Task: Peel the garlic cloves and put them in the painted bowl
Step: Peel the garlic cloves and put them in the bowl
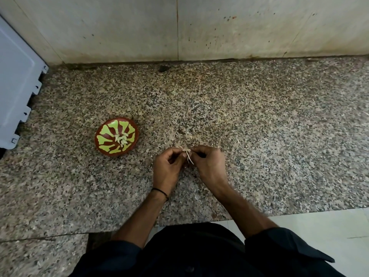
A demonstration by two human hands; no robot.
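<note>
Left hand: we saw the left hand [168, 163] with fingers curled, its thumb and fingertips pinching the garlic clove [186, 150] from the 9 o'clock side.
Right hand: the right hand [207, 162] was curled too and pinched the same clove from the 3 o'clock side, so the two hands met at it.
Garlic clove: it sat between the fingertips of both hands, above the counter [259, 126]. Only a small pale tuft showed, and we could not tell how much skin was still on it.
Skin strip: a thin pale skin strip [190, 158] hung from the clove toward 6 o'clock, between the hands.
Painted bowl: the painted bowl [111, 153], brown with green shapes, stood on the counter near 9 o'clock from the hands, well apart from them.
Peeled cloves: a little heap of peeled cloves [121, 139] lay in the bowl's middle. They overlapped, so we could not count them.
Wrist band: a thin black wrist band [160, 191] circled the left wrist.
Sleeves: dark sleeves [283, 244] covered the upper forearms, cut off by the frame at 6 o'clock.
White panel: a white panel [16, 86] at the counter's 9 o'clock edge was cut off. We could not tell what it belonged to.
Wall: a stained wall [219, 33] closed the counter at 12 o'clock.
</note>
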